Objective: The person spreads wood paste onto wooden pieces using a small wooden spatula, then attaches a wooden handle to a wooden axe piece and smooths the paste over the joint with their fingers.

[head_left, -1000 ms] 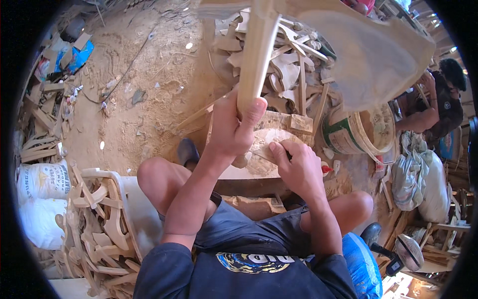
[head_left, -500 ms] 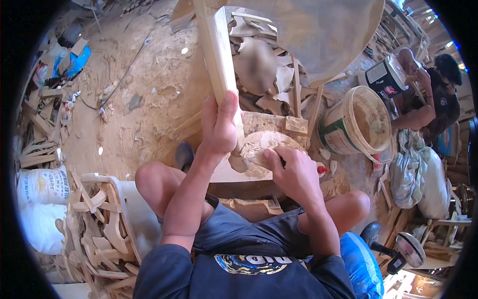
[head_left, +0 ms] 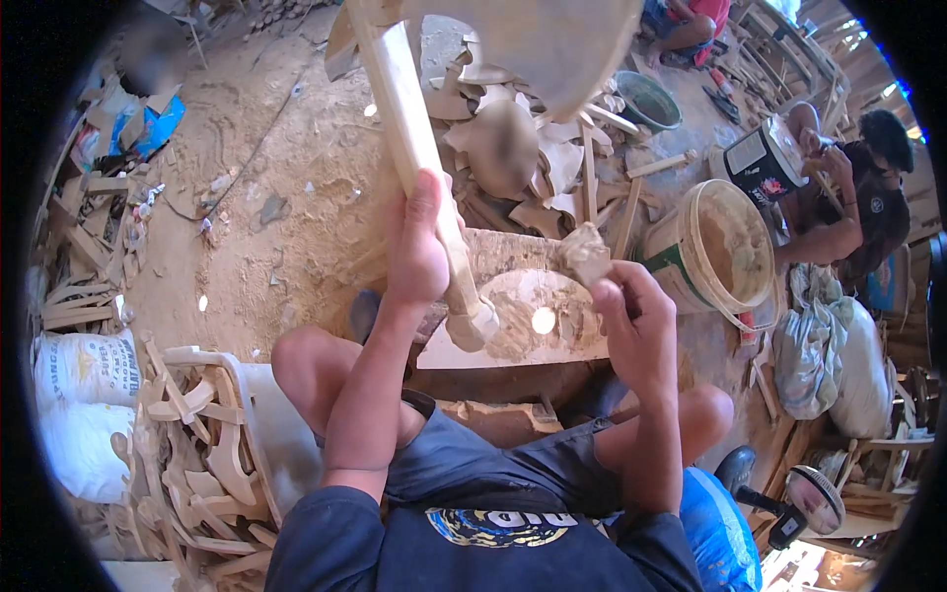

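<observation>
My left hand (head_left: 422, 242) is closed around a pale wooden bar (head_left: 400, 99), held tilted above a low board (head_left: 582, 340). The bar's lower end (head_left: 472, 326) is smeared with paste-like stuff, and its upper end meets a broad rounded panel (head_left: 523, 39), blurred at the top of the view. In my right hand (head_left: 641, 316) is a small flat scraper (head_left: 589, 257) coated with pale paste, raised above the board's right side. Its handle is hidden by my fingers. Tan paste (head_left: 518, 311) lies spread on the board.
A bucket (head_left: 735, 247) with tan residue stands to the right, with another person (head_left: 858, 192) beyond it. Wood offcuts (head_left: 557, 163) lie ahead. A bin of cut wood pieces (head_left: 212, 464) is at my left. A fan (head_left: 811, 498) stands at lower right.
My right hand has lifted off the board and moved right, raising the paste-coated scraper. The wooden bar has tilted, its top and panel shifting left, uncovering more of the board and background.
</observation>
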{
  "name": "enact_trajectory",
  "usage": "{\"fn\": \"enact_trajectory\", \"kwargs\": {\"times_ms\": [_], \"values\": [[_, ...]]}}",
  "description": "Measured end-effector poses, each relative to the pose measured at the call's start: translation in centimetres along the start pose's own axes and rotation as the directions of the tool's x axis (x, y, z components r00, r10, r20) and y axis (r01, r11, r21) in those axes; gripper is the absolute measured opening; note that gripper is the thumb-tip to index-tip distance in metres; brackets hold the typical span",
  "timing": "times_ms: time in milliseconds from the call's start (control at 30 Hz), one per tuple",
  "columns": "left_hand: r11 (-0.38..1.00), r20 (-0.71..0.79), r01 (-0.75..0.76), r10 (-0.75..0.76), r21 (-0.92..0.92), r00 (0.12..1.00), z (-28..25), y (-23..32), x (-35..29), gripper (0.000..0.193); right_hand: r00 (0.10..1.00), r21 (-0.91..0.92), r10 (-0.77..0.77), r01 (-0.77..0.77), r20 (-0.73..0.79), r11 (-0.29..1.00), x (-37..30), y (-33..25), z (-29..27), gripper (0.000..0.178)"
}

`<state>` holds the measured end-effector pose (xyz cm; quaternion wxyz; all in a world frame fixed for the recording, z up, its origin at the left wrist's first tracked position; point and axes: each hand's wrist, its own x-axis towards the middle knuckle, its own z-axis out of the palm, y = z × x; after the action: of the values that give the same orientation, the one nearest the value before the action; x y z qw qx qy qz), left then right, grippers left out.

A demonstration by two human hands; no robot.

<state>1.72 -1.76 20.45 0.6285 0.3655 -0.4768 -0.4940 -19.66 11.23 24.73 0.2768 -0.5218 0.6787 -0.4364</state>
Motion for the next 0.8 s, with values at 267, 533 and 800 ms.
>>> {"fn": "enact_trajectory", "kwargs": {"times_ms": [267,533,800], "values": [[0.879,0.218,0.224,-0.141,-0.422,0.966,-1.1,1.8,1.1,0.059,0.695,-0.22,-0.705,0.716,0.142,0.662,-0.6,0.7,-1.2,0.03],[0.876,0.194,0.29,-0.231,-0.385,0.953,-0.9,2.8,1.0,0.06,0.489,-0.281,-0.859,0.854,0.15,0.438,-0.3,0.7,1.1,0.018],[0.944,0.14,0.252,-0.225,-0.215,0.964,-1.0,2.8,0.7,0.06,0.554,-0.4,-0.787,0.808,0.27,0.432,-1.7,0.3,2.2,0.021]]}}
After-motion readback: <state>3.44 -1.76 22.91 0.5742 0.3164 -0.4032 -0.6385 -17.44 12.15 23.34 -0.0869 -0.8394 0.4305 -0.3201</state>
